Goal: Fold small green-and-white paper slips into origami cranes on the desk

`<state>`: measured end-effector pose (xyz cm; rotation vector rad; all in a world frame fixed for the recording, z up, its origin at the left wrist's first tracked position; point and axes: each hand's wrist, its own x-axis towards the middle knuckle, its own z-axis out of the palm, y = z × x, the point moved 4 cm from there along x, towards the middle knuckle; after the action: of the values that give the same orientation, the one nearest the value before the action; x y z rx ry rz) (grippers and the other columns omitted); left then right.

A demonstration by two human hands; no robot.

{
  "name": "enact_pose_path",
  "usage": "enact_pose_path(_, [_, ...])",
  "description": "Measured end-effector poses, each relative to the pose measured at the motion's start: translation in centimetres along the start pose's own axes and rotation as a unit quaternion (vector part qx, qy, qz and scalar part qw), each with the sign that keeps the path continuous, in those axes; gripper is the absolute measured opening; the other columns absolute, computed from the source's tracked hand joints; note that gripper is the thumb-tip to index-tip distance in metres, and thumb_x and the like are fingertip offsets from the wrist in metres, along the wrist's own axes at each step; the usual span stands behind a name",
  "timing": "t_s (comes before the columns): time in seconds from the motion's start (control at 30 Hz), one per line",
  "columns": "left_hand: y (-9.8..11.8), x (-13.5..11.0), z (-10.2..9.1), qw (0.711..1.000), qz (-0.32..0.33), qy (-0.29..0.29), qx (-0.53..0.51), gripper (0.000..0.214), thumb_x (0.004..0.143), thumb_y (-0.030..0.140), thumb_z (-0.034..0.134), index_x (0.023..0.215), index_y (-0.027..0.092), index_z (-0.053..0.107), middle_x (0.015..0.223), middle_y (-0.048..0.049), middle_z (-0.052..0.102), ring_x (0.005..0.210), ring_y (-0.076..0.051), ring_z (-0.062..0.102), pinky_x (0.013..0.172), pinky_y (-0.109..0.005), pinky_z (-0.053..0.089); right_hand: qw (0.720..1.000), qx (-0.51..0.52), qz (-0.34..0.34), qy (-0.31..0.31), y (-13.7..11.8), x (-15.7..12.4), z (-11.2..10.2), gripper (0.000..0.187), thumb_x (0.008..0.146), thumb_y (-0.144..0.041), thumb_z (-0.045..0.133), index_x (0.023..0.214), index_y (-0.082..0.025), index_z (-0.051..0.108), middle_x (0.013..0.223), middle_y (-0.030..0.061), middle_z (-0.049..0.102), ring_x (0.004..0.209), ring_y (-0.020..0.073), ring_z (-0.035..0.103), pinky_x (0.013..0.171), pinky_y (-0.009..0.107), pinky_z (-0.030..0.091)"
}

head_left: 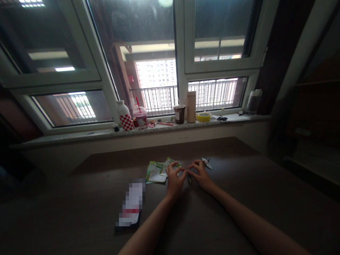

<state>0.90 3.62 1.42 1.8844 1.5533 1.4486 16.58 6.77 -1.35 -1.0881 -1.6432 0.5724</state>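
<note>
My left hand [174, 180] and my right hand [200, 175] meet on the dark brown table [239, 198], fingertips pinched together around a small folded piece of paper [188, 178] that is mostly hidden between them. A stack of green printed paper sheets [156, 170] lies just left of my left hand. A small folded paper figure [206, 163] rests just beyond my right hand.
A dark phone [130, 206] lies on the table to the left. On the stone windowsill [79, 134] stand a red-checked bottle [124, 116], a pink drink cup [140, 117], a dark cup [179, 113], a tall tumbler [191, 107], yellow tape [204, 116] and a kettle [253, 101].
</note>
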Motion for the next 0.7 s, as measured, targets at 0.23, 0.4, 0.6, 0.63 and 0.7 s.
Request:
enact_pose_path(0.23, [-1.1,0.3,-0.1,1.0,-0.015,0.021,-0.001,0.009,0.078,0.023,0.068,0.079,0.024,0.077,0.114,-0.007,0.057,0.117,-0.027,0.05,0.108,-0.049,0.036,1.0,-0.012,0.01,0.019,1.0,0.1,-0.3,0.024,0.079,-0.048,0.068,0.08,-0.025,0.073,0.102,0.0076,0.052,0.11,0.0286,0.05,0.106,0.047,0.036])
enact_pose_path(0.4, [-1.1,0.3,-0.1,1.0,-0.022,0.013,-0.006,0.006,0.076,0.025,0.071,0.078,0.024,0.077,0.115,-0.0074,0.057,0.118,-0.027,0.049,0.108,-0.048,0.037,1.0,-0.02,0.014,0.006,1.2,0.1,-0.3,0.02,0.079,-0.044,0.068,0.079,-0.024,0.074,0.104,0.0082,0.054,0.111,0.0288,0.051,0.108,0.049,0.033])
enact_pose_path(0.6, [-1.1,0.3,0.0,1.0,-0.016,0.007,-0.007,0.003,0.074,0.024,0.073,0.072,0.023,0.076,0.115,-0.0068,0.057,0.118,-0.028,0.049,0.107,-0.049,0.037,1.0,-0.025,0.007,0.003,0.7,0.0,-0.3,0.017,0.079,-0.041,0.069,0.082,-0.025,0.074,0.104,0.0082,0.054,0.111,0.0289,0.051,0.106,0.048,0.035])
enact_pose_path(0.63, [-1.1,0.3,0.0,1.0,-0.015,0.007,-0.006,0.003,0.074,0.023,0.073,0.072,0.023,0.076,0.115,-0.0067,0.057,0.118,-0.028,0.049,0.107,-0.049,0.037,1.0,-0.026,0.006,0.002,0.6,-0.1,-0.2,0.016,0.079,-0.04,0.07,0.082,-0.025,0.074,0.105,0.0083,0.054,0.112,0.0289,0.051,0.106,0.047,0.036])
enact_pose_path(0.7, [-1.0,0.3,0.0,1.0,-0.013,0.003,-0.001,0.003,0.074,0.022,0.073,0.072,0.023,0.076,0.116,-0.0068,0.057,0.118,-0.028,0.049,0.107,-0.049,0.036,1.0,-0.029,0.007,-0.001,0.6,-0.1,-0.2,0.016,0.078,-0.04,0.07,0.082,-0.025,0.074,0.105,0.0083,0.054,0.112,0.029,0.051,0.105,0.047,0.037])
